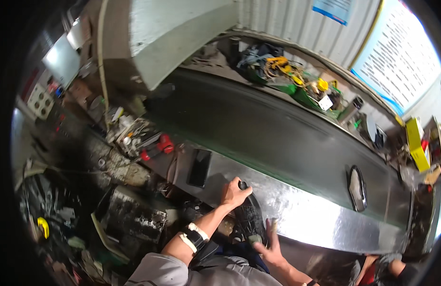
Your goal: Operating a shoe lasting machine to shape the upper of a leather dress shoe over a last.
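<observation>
Left hand (235, 194) holds a black piece (249, 215) at the near edge of the metal counter (297, 205).
The left fingers are closed around the upper end of the black piece, which hangs down in front of the person's body; the right hand (272, 251) is beside its lower end, with fingers spread wide, and I cannot tell if they touch it. A dark phone (199, 168) lies on the counter, to the left of the left hand. Behind is a dark belt (258, 126), on which a black-rimmed, pale-centred object (357, 188) lies toward the right.
</observation>
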{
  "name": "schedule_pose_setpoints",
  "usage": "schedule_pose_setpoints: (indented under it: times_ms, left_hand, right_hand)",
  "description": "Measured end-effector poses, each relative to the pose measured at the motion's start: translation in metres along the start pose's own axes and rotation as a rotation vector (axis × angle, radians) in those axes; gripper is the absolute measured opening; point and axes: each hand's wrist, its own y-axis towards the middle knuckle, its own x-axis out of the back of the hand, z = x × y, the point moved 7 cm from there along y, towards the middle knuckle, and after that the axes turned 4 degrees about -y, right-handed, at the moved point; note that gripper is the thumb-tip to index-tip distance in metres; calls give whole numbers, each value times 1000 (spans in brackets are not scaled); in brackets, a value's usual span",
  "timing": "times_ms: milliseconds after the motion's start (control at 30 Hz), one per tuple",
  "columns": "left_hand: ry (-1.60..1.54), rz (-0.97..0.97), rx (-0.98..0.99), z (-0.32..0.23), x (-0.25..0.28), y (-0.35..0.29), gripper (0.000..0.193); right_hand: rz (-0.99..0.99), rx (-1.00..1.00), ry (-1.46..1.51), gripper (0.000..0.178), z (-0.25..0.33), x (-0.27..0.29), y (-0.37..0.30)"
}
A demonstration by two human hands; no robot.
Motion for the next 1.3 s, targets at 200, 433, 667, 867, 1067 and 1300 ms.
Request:
schedule_pose_setpoints:
  times_ms: [200,433,667,867,1067,1300]
  left_hand:
    - [-126,-163,-83,-7,114,-77,50]
    - [-207,-664,-10,31,307,-208,47]
    - [392,-2042,197,151,542,-438,77]
    - [-105,-1617,321,218,591,-478,82]
    - [-73,-1181,177,290,528,-558,68]
    - [-1679,-1020,-155,255,537,-509,24]
  right_hand:
    - [162,-649,387,47,22,-68,50]
    - [294,-105,-37,29,97,-227,40]
    - [691,-119,-10,43,143,-448,-38]
    - [765,-362,286,72,132,-559,-84]
    - [646,-509,226,68,141,-624,-133]
    - [802,-596,351,58,75,-718,-107]
